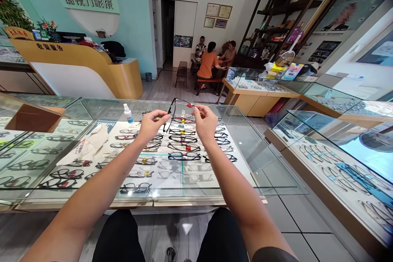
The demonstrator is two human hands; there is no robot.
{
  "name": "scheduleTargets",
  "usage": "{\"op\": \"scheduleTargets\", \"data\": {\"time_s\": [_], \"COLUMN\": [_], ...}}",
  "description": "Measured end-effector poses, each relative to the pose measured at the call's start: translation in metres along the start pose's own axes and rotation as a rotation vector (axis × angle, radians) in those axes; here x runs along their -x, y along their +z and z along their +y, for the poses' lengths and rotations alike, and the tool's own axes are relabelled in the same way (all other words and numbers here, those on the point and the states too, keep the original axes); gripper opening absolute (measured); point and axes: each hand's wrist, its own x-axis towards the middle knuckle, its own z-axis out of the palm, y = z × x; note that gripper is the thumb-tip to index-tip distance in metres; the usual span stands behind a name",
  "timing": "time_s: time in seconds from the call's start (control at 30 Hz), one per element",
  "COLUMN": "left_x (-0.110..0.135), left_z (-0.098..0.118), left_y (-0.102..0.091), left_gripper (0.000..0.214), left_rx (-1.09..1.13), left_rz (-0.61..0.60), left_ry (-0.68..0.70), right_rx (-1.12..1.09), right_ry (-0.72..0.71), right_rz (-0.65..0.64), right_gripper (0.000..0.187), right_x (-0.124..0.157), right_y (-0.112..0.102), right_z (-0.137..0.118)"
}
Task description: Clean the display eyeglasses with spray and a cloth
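Observation:
Both my hands hold up one pair of dark-framed eyeglasses (pixel 175 109) above the glass display case (pixel 215 191). My left hand (pixel 152 124) pinches it at the left side. On the other side, my right hand (pixel 205 121) grips it near a small red tag. The glasses are tilted and seen partly edge-on. Under the glass lie rows of eyeglasses (pixel 184 147), some with red or yellow tags on the lenses. A white spray bottle (pixel 128 114) stands on the case left of my left hand, and a crumpled white cloth (pixel 92 143) lies nearer to me.
A brown angled panel (pixel 33 118) stands at the far left. Another display case (pixel 325 151) is close on the right. Farther back are a wooden service counter (pixel 125 77), a bench (pixel 181 72) and several people seated at a table, one in an orange shirt (pixel 208 64).

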Motion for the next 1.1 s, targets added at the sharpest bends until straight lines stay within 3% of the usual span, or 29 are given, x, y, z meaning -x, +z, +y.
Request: {"op": "scheduleTargets", "data": {"time_s": [0.2, 0.53, 1.1], "left_x": [0.001, 0.005, 0.008], "left_z": [0.003, -0.007, 0.0], "left_y": [0.002, 0.01, 0.013], "left_gripper": [0.057, 0.054, 0.051], "left_rx": [0.015, 0.09, 0.074], "left_rz": [-0.011, -0.056, -0.097], "left_ry": [-0.036, -0.005, -0.021], "right_rx": [0.066, 0.207, 0.362], "right_ry": [-0.091, -0.418, -0.405], "right_rz": [0.099, -0.082, -0.117], "right_gripper": [0.034, 0.052, 0.069], "right_x": [-0.004, 0.013, 0.013], "right_y": [-0.003, 0.015, 0.016], "right_z": [0.001, 0.007, 0.01]}}
